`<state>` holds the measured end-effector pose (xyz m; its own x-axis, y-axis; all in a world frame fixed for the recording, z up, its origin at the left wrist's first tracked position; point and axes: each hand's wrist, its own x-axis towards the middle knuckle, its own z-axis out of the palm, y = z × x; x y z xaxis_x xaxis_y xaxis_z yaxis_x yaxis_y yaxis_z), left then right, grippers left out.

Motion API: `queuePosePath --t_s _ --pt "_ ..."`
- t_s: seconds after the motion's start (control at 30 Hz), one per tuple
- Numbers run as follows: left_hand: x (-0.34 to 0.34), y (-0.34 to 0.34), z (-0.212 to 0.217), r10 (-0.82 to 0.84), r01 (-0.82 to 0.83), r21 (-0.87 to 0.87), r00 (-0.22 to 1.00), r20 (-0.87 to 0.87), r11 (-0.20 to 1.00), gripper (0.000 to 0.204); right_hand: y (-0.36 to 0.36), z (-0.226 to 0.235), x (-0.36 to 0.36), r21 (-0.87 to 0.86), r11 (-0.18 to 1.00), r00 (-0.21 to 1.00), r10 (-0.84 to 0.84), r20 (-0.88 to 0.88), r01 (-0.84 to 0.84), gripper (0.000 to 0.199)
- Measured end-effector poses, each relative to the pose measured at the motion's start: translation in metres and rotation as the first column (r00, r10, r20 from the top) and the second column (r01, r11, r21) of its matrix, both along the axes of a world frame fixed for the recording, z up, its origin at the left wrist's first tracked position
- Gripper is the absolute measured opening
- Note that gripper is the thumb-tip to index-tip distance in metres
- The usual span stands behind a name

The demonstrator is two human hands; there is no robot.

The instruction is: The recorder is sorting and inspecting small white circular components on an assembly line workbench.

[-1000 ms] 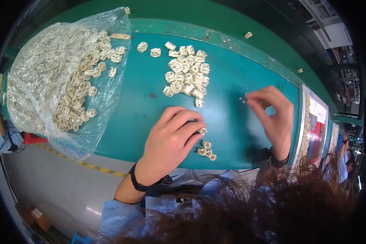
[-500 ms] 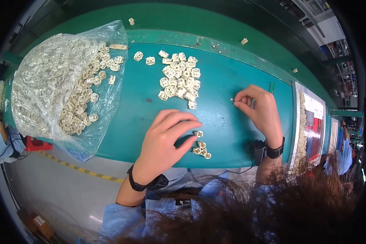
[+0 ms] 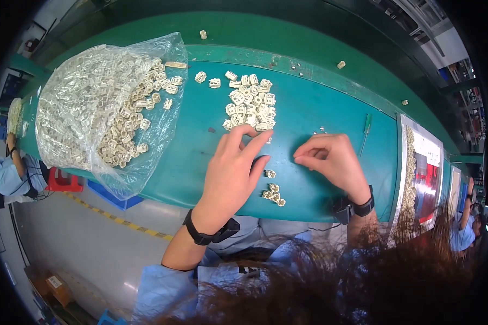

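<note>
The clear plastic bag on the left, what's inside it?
The bag holds a heap of small cream-coloured parts, loose at its open right side. The outer ones cover whatever lies deeper, so that can't be seen.

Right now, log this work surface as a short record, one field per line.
Left hand: thumb and index finger apart, fingertips at the near edge of a heap of small cream plastic pieces; contact unclear
Right hand: thumb and fingertips close together; anything held is hidden
Near edge: small cluster of cream pieces, with a single cream piece just beyond
Beyond right hand: small shiny bits
Far left: clear plastic bag with many cream pieces
Right: thin tool with a green handle
Surface: green tabletop
</note>
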<state>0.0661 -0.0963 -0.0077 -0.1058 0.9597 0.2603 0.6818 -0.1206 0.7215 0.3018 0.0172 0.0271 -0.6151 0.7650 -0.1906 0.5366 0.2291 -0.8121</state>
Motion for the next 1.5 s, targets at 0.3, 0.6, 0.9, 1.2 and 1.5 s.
queuePosePath --t_s 0.3,0.6,0.9,1.2,1.5 --pt "0.003 -0.002 -0.005 0.027 -0.027 0.04 1.0 0.0 0.999 0.027 -0.001 0.0 -0.004 -0.011 0.999 0.999 -0.047 -0.022 0.047 0.017" --pt "0.001 -0.008 -0.004 -0.03 0.03 0.004 0.979 0.203 1.0 0.027 -0.006 0.006 -0.003 0.196 0.974 0.993 0.118 -0.015 -0.113 0.019" --pt "-0.005 -0.006 -0.009 -0.112 0.103 0.086 0.988 0.104 0.991 0.031 -0.008 0.002 -0.008 0.372 0.911 0.983 0.174 0.051 -0.18 0.02" --pt "-0.006 -0.006 -0.008 -0.053 0.054 0.14 0.999 -0.014 0.989 0.029 -0.01 -0.003 -0.003 0.469 0.853 0.974 0.21 0.091 -0.228 0.019" --pt "-0.004 -0.007 -0.009 -0.031 0.029 0.038 0.997 0.072 0.999 0.023 -0.01 -0.003 -0.007 0.333 0.931 0.988 0.14 0.061 -0.152 0.018"
